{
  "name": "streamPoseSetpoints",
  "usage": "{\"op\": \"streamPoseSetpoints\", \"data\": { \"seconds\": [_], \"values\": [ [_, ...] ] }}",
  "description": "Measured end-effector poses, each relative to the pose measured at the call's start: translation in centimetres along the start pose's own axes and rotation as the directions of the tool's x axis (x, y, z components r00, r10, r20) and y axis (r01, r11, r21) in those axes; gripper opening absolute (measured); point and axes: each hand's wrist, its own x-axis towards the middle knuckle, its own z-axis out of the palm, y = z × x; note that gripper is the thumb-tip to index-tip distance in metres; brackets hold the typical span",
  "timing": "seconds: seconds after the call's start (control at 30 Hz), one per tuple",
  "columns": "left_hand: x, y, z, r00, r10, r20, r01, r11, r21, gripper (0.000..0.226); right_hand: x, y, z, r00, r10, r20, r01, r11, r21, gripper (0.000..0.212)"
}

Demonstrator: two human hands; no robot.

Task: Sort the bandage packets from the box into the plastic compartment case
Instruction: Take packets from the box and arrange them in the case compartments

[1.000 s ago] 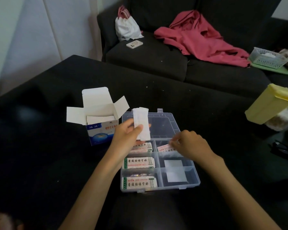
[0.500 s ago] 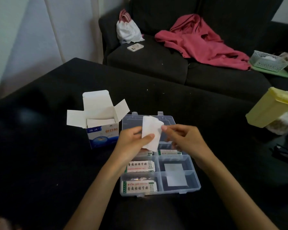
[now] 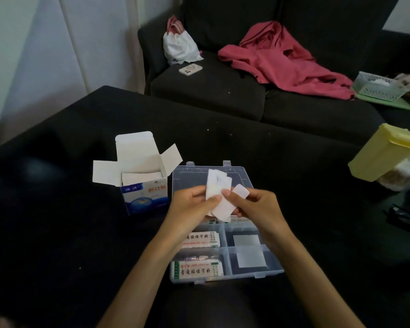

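Pinching white bandage packets (image 3: 217,192) between left hand (image 3: 191,207) and right hand (image 3: 256,207), perhaps 3, above compartment case (image 3: 273,272)

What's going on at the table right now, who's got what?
A person is sorting bandages. The left hand holds a small stack of white bandage packets above the clear compartment case, and the right hand pinches one packet off the stack. The opened bandage box stands left of the case with more packets inside. Printed packets fill the case's left compartments; two right compartments hold white squares.
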Motion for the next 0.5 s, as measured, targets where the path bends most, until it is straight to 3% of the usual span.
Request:
{"op": "streamPoseSetpoints", "data": {
  "seconds": [0.13,0.27,0.43,0.5],
  "values": [
    [0.1,0.0,-0.2,0.999,-0.041,0.033,0.042,0.999,-0.022,0.014,0.3,-0.4,-1.1,0.998,-0.044,0.037,0.046,0.997,-0.063,0.013],
    [0.1,-0.3,-0.4,0.997,-0.018,0.079,0.017,1.0,0.017,0.018,0.7,-1.3,-1.8,0.992,-0.075,0.102,0.093,0.978,-0.187,0.032],
    [0.1,-0.3,-0.3,0.998,0.004,0.059,-0.003,1.0,-0.025,0.02,0.9,-1.3,-2.5,0.986,0.03,0.161,-0.022,0.998,-0.055,0.029],
    [0.0,-0.4,0.2,0.998,-0.009,0.059,0.01,1.0,-0.017,0.021,0.8,-1.0,-2.3,0.993,-0.002,0.122,0.008,0.999,-0.044,0.027]
  ]
}}
